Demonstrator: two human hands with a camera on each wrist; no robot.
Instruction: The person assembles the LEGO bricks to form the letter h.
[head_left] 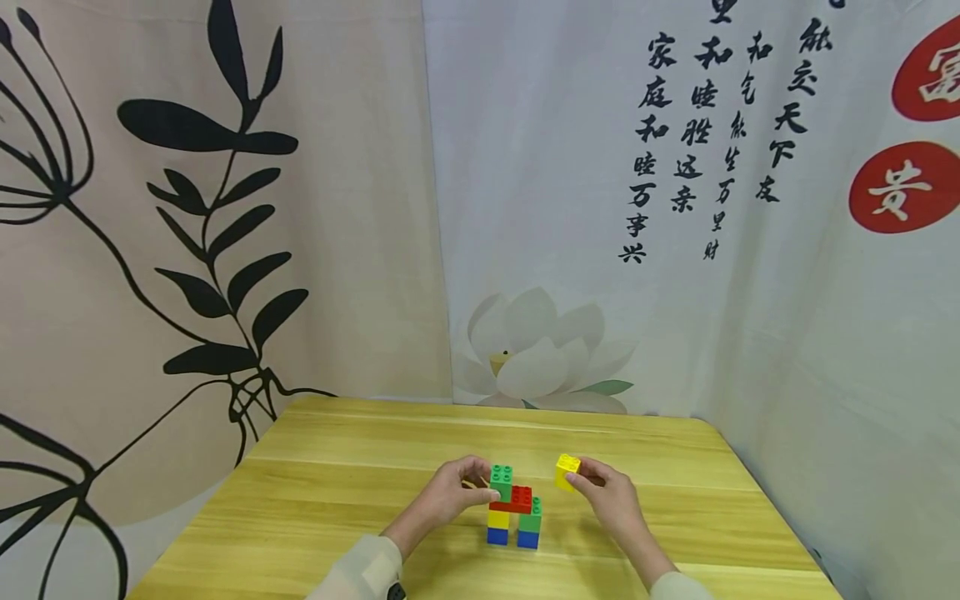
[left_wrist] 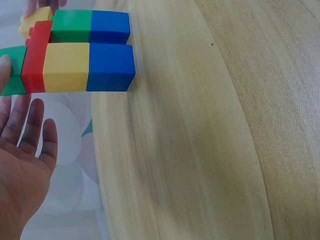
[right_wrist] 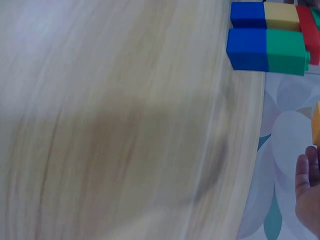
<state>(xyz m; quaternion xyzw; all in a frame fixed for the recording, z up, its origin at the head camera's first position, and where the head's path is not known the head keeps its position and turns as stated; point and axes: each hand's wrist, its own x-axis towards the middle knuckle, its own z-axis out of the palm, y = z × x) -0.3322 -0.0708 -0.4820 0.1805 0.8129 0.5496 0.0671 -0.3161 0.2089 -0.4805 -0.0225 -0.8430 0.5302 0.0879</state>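
Observation:
A small toy-block structure stands on the table, with two columns bridged by a red block (head_left: 517,500). Its left column is a yellow block (head_left: 498,520) over a blue block (head_left: 497,537); on the right a green block (head_left: 531,520) tops another blue block (head_left: 528,540). Above the left end of the red block sits an upper green block (head_left: 501,478), pinched by my left hand (head_left: 452,490), thumb on its near side. To the right of the structure, my right hand (head_left: 613,498) holds a loose yellow block (head_left: 566,472) in the air between thumb and fingers.
The wooden table (head_left: 337,492) extends around the structure on all sides. Behind it hangs a printed cloth (head_left: 360,208) with plant drawings, a lotus and writing, meeting the table's back edge.

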